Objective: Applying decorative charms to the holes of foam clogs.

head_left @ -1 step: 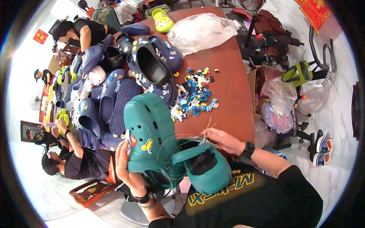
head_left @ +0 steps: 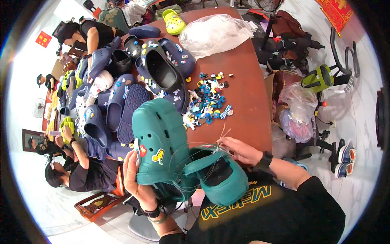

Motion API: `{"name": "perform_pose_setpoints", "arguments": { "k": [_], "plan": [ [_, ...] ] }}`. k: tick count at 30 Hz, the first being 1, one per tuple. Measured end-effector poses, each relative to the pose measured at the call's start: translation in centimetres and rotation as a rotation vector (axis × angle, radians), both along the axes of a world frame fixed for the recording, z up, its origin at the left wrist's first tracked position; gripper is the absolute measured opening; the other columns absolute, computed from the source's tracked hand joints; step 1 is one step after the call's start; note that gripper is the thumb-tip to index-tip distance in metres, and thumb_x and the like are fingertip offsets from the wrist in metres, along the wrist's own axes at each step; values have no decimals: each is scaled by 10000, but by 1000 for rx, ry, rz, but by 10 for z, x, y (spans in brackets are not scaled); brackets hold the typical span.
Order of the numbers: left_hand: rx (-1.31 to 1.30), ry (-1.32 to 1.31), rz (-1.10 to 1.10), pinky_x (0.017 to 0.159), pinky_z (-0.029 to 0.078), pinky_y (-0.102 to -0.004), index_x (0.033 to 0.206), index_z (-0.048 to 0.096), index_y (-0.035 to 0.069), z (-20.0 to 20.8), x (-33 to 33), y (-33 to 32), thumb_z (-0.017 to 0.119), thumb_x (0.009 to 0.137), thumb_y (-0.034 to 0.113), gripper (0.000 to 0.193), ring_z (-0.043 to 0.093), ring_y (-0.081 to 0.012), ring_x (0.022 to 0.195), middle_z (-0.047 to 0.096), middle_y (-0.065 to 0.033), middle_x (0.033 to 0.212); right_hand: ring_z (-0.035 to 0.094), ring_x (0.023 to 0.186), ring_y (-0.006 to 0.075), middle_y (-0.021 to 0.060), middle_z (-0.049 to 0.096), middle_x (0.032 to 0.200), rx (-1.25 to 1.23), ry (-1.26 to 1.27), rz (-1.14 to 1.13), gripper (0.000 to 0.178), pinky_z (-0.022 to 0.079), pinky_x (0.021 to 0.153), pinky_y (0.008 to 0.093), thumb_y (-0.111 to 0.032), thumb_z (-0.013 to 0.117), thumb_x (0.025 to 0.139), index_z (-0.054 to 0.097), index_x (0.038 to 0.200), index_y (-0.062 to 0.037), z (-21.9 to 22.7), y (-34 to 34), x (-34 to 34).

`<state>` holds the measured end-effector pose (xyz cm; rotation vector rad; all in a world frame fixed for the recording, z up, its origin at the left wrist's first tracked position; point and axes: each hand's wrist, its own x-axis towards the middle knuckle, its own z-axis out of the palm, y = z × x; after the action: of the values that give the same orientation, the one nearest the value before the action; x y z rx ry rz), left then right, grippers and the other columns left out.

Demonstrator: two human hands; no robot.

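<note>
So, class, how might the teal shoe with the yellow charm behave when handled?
The teal shoe likely won't flop: its rounded toe looks full and undented. It may feel light, given the holes in its top.

charms [head_left: 209, 101] on table [head_left: 250, 93] beyond held clogs [head_left: 158, 128]

head | worn fisheye, left of pair | faces down over table [head_left: 248, 93] | close range

A small assembly workshop, by the look of it — the long reddish-brown table [head_left: 250, 97] bears heaped foam clogs [head_left: 133, 114] and a pile of rubber shoe charms [head_left: 209, 102], with black-shirted workers [head_left: 94, 177] along its side — though the carved wooden chair [head_left: 97, 205] looks domestic.
</note>
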<state>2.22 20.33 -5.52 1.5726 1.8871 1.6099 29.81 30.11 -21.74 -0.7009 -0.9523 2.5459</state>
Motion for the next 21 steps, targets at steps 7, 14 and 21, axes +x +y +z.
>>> {"name": "perform_pose_setpoints", "arguments": {
  "k": [7,14,21],
  "plan": [
    [61,230,60,935,475,-363,1205,652,2,4,16,3,564,918,31,302,601,-279,1066,592,-178,1245,559,1148,232,57,470,1362,-239,156,-224,579,424,1052,429,-315,590,975,328,1449,-111,28,7,-6],
    [-301,548,-89,914,517,-379,1254,640,91,-1,32,1,500,649,-211,690,617,-318,1115,548,-156,1282,300,1373,244,115,321,1466,350,-57,-702,829,262,1139,380,-112,659,814,205,1506,-79,36,34,26],
    [-562,472,-419,690,567,-434,1319,563,200,-88,59,11,591,710,-72,668,661,-366,887,523,-148,1272,429,1301,238,145,415,1417,337,-222,-738,768,350,1096,362,-83,574,834,219,1515,-61,16,11,77]
  ]
}}
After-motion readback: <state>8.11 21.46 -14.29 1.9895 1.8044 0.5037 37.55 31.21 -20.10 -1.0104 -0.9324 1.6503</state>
